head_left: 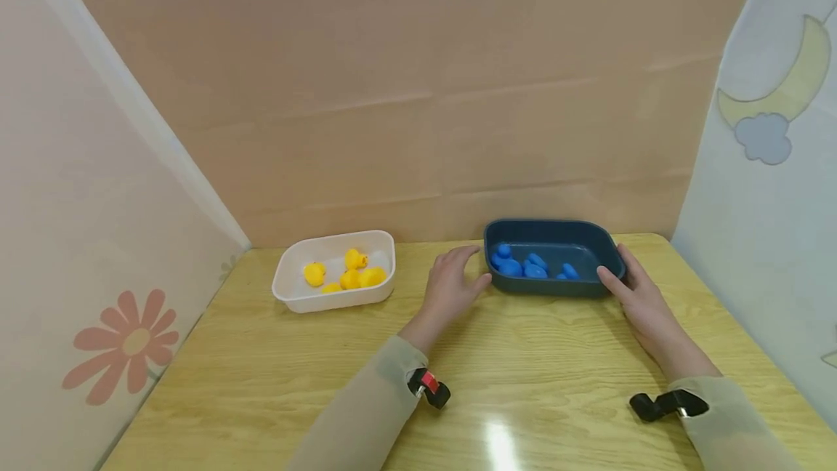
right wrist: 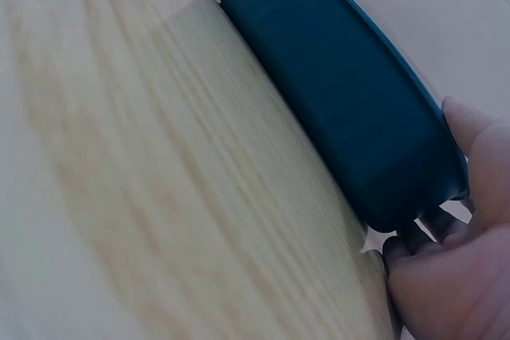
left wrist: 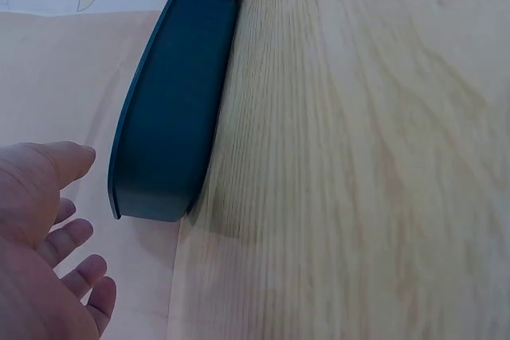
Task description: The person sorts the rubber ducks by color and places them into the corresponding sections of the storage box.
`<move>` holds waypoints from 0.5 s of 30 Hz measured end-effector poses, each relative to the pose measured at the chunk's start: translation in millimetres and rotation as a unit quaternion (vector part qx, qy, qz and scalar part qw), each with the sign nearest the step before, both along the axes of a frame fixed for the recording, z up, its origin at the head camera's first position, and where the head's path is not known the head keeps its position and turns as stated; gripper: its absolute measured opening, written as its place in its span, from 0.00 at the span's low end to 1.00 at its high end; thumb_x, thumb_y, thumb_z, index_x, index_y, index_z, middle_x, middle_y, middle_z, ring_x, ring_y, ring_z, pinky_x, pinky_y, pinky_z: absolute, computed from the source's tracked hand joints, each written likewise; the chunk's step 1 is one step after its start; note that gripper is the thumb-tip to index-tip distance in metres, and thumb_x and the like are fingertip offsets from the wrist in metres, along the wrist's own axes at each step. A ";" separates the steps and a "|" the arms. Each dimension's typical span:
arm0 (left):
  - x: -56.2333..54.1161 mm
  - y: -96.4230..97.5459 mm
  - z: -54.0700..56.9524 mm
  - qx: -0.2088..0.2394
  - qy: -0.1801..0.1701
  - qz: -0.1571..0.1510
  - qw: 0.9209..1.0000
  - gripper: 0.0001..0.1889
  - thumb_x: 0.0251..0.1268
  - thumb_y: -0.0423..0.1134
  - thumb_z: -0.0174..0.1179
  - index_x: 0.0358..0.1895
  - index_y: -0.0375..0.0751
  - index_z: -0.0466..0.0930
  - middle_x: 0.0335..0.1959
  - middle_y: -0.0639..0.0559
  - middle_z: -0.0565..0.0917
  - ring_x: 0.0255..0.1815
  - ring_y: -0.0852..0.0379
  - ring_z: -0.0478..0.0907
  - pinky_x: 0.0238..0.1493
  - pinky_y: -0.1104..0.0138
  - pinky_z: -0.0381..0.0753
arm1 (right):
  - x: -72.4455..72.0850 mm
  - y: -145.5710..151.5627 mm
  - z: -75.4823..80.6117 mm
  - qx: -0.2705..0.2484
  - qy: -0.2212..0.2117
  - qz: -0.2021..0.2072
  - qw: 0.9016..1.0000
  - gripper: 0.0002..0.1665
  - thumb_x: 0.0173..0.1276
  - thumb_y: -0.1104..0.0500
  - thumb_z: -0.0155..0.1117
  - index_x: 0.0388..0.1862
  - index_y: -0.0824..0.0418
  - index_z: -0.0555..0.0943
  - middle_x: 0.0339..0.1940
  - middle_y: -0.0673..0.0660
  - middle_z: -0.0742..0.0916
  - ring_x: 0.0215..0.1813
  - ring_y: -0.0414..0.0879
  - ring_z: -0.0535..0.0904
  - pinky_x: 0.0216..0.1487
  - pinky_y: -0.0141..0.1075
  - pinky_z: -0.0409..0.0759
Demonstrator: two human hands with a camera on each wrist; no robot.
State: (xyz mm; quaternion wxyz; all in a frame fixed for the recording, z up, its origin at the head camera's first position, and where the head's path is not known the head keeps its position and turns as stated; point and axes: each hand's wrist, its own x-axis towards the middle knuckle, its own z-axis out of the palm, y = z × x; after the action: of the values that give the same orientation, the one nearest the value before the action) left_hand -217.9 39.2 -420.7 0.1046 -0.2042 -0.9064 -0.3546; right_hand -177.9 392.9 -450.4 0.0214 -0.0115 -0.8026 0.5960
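Observation:
A dark blue rectangular tray stands toward the back right of the table, with several small rounded blue toys inside, mostly at its left. My right hand grips the tray's right end, thumb at the rim and fingers around the outer wall; the right wrist view shows this hand at the tray's corner. My left hand is beside the tray's left end with its fingers spread. From the left wrist view, a gap separates that hand from the tray.
To the left stands a white tray holding several yellow rubber ducks. Both trays are on a wooden table. A brown paper-like backdrop rises behind, and printed panels flank the table.

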 end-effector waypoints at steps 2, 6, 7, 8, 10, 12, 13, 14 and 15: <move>3.5 -1.7 -0.2 0.005 -0.003 -0.002 1.000 0.30 0.79 0.48 0.71 0.79 0.44 0.77 0.78 0.48 0.79 0.78 0.42 0.72 0.80 0.47 0.70 | 2.2 2.8 -1.1 0.003 0.003 -0.001 1.000 0.55 0.90 0.40 0.53 0.93 0.45 0.27 0.92 0.57 0.32 0.90 0.59 0.25 0.89 0.41 0.33; 7.9 -5.0 -1.8 0.013 -0.001 -0.009 1.000 0.30 0.80 0.47 0.70 0.79 0.43 0.76 0.78 0.47 0.79 0.79 0.42 0.71 0.81 0.47 0.68 | 5.2 8.8 -1.1 0.007 0.011 -0.001 1.000 0.54 0.91 0.41 0.53 0.93 0.46 0.27 0.92 0.56 0.31 0.90 0.56 0.24 0.83 0.24 0.38; 8.3 -5.6 -2.4 0.012 -0.002 -0.009 1.000 0.31 0.81 0.48 0.70 0.80 0.43 0.76 0.78 0.48 0.78 0.80 0.43 0.71 0.82 0.47 0.68 | 5.3 10.3 -1.0 0.007 0.013 -0.001 1.000 0.54 0.91 0.41 0.53 0.93 0.46 0.27 0.91 0.56 0.31 0.90 0.56 0.23 0.82 0.21 0.39; 8.4 -6.2 -3.0 0.011 0.000 -0.009 1.000 0.31 0.81 0.48 0.69 0.80 0.43 0.76 0.78 0.48 0.79 0.80 0.43 0.71 0.82 0.48 0.68 | 5.2 11.6 -0.8 0.005 0.014 -0.001 1.000 0.54 0.91 0.41 0.53 0.93 0.46 0.27 0.91 0.56 0.31 0.90 0.55 0.23 0.81 0.20 0.39; 8.8 -7.7 -4.0 0.010 0.001 -0.009 1.000 0.31 0.81 0.48 0.69 0.80 0.44 0.76 0.78 0.48 0.79 0.79 0.43 0.71 0.82 0.49 0.68 | 4.4 13.8 -0.7 -0.001 0.017 0.000 1.000 0.54 0.91 0.42 0.53 0.93 0.46 0.27 0.91 0.56 0.31 0.90 0.54 0.23 0.81 0.20 0.39; 9.8 -8.9 -3.9 0.007 0.000 -0.009 1.000 0.31 0.81 0.48 0.69 0.80 0.44 0.75 0.78 0.48 0.78 0.79 0.44 0.71 0.82 0.49 0.68 | 3.3 15.5 -1.2 -0.009 0.017 0.002 1.000 0.54 0.91 0.43 0.53 0.93 0.46 0.27 0.91 0.56 0.30 0.90 0.53 0.23 0.81 0.20 0.40; 10.5 -9.3 -3.9 0.006 0.000 -0.009 1.000 0.31 0.81 0.48 0.69 0.80 0.44 0.75 0.78 0.48 0.78 0.79 0.43 0.71 0.82 0.49 0.68 | 2.9 16.5 -1.5 -0.013 0.018 0.004 1.000 0.54 0.91 0.43 0.53 0.93 0.47 0.27 0.91 0.56 0.30 0.90 0.53 0.23 0.81 0.21 0.39; 11.6 -10.0 -3.9 0.005 0.000 -0.010 1.000 0.31 0.81 0.48 0.69 0.80 0.44 0.75 0.78 0.48 0.78 0.79 0.43 0.71 0.82 0.49 0.69 | 2.7 17.4 -1.9 -0.018 0.017 0.005 1.000 0.54 0.91 0.44 0.53 0.93 0.47 0.27 0.91 0.56 0.30 0.90 0.52 0.22 0.82 0.21 0.39; 12.5 -11.3 -3.8 0.003 -0.001 -0.012 1.000 0.31 0.80 0.48 0.70 0.80 0.43 0.75 0.78 0.47 0.78 0.79 0.43 0.71 0.81 0.49 0.69 | 2.6 17.8 -2.7 -0.024 0.018 0.007 1.000 0.54 0.91 0.44 0.53 0.93 0.47 0.27 0.91 0.56 0.30 0.90 0.51 0.22 0.82 0.21 0.39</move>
State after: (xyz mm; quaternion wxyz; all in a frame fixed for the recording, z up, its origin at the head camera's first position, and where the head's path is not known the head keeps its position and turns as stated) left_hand -205.4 27.9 -424.5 0.1002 -0.2144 -0.9029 -0.3589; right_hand -175.3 410.7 -453.0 0.0313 0.0039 -0.7874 0.6157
